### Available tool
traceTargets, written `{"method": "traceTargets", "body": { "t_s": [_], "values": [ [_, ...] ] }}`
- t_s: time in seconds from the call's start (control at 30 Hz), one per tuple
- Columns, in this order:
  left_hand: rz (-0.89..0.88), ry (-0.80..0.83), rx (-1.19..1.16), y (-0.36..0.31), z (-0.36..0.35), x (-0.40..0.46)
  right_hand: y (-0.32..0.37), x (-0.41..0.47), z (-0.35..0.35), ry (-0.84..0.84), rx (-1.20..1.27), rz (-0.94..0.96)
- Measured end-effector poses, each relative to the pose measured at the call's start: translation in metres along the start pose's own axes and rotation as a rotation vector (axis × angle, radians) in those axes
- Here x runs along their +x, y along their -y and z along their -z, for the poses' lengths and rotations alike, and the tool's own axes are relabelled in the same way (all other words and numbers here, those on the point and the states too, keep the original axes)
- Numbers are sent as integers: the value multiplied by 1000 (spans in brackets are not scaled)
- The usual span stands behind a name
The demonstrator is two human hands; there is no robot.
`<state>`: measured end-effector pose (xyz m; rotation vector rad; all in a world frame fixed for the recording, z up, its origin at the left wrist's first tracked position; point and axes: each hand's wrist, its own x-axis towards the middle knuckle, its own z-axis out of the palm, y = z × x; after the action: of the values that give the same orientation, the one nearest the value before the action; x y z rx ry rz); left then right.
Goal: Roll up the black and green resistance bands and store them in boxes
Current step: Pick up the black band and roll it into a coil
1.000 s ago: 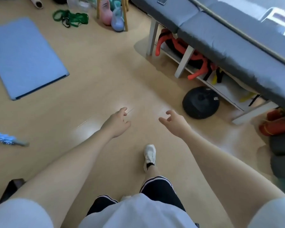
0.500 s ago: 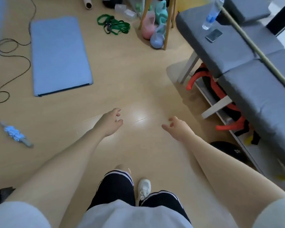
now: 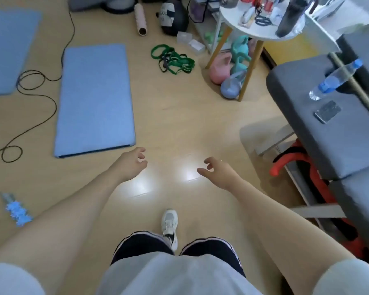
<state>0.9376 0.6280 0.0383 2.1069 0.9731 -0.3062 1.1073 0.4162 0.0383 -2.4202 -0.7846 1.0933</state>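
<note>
Head view: your left hand (image 3: 130, 165) and right hand (image 3: 218, 174) hung loosely curled, empty, well short of the tangled green and black resistance bands (image 3: 172, 58) beside the long blue foam mat (image 3: 94, 99).

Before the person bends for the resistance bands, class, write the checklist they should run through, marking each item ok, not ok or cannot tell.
1. Left hand free: ok, fingers loosely curled, holding nothing.
2. Right hand free: ok, holds nothing.
3. Bands located: ok, green and black bands lie tangled on the floor ahead.
4. Bands within reach: not ok, well beyond both hands.
5. Path clear: ok, bare floor between feet and bands.
6. Boxes ready: cannot tell; clear boxes sit just beyond the bands, contents unclear.
</note>
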Motion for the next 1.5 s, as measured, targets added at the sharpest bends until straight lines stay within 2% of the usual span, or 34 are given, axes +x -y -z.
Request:
{"method": "traceTargets", "body": {
  "t_s": [0.17,0.37,0.5,0.67,0.83,1.0,1.17,1.33,1.5],
  "values": [
    [-62,22,30,-55,46,92,4,84,72,-61,14,-68],
    [-158,50,-27,-124,68,213,3,202,158,-97,64,-156],
    [-112,59,-49,-149,91,298,24,298,213,-69,29,-124],
    [-1,6,-76,-171,144,377,80,400,282,57,-97,-29],
    [124,-145,-224,-165,203,438,159,490,319,123,-178,113],
    [240,-242,-253,-128,273,511,236,575,321,182,-194,224],
    [285,-294,-266,-89,356,606,313,677,328,214,-169,235],
    [295,-229,-245,-75,440,689,381,766,360,196,-160,133],
    [206,-112,-122,-89,502,788,409,847,387,161,-142,23]
  ]
}}
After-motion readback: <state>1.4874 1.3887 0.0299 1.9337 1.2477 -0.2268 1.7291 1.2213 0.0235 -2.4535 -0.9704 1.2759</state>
